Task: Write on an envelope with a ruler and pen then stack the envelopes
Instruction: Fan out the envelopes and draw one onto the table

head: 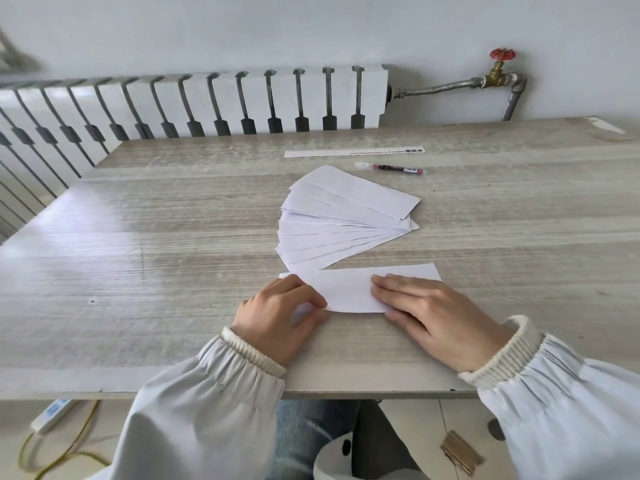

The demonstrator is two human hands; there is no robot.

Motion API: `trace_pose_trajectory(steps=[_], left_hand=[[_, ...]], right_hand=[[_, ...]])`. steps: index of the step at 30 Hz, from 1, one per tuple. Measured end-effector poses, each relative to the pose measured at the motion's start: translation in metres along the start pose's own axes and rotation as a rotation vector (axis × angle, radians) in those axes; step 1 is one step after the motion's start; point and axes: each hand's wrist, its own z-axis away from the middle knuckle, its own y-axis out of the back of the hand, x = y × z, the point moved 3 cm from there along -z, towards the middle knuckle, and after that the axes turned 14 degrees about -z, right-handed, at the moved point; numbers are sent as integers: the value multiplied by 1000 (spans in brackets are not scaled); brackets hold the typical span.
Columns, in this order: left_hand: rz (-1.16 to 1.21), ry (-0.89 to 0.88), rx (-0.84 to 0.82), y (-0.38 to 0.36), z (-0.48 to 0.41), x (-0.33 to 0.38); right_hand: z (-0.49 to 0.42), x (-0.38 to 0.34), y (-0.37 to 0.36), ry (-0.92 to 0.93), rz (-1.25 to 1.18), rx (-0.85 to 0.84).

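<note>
1. My left hand (277,317) pinches the envelope (346,289) at its left end. My right hand (429,313) presses flat on it.
2. Its long axis runs hand to hand.
3. Pen (391,168) and ruler (353,152) lie beyond my fingertips, nearer my right hand.

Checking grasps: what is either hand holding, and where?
The left hand pinches the near envelope at its left end; the right hand presses flat on its right part.
</note>
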Motion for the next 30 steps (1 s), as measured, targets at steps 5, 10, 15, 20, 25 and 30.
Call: trace_pose_trajectory(steps=[5,10,15,20,25,30], left_hand=[[11,11,-30,-1,0,-1],[-16,-31,-47,-3,-1,0],[-14,-29,-60,-4,-2,-1],[-35,-52,-84,-4,-3,-1],[-36,-50,-105,-4,-4,-1],[-83,-71,-183,-3,-9,0]], right_hand=[[0,-1,1,-7,-40,33],[-1,-3,1,-7,-60,75],[0,-2,0,-15,-63,85],[-2,-2,1,-22,-52,88],[-3,-2,2,-34,-54,97],[-6,-2,6,-40,-27,54]])
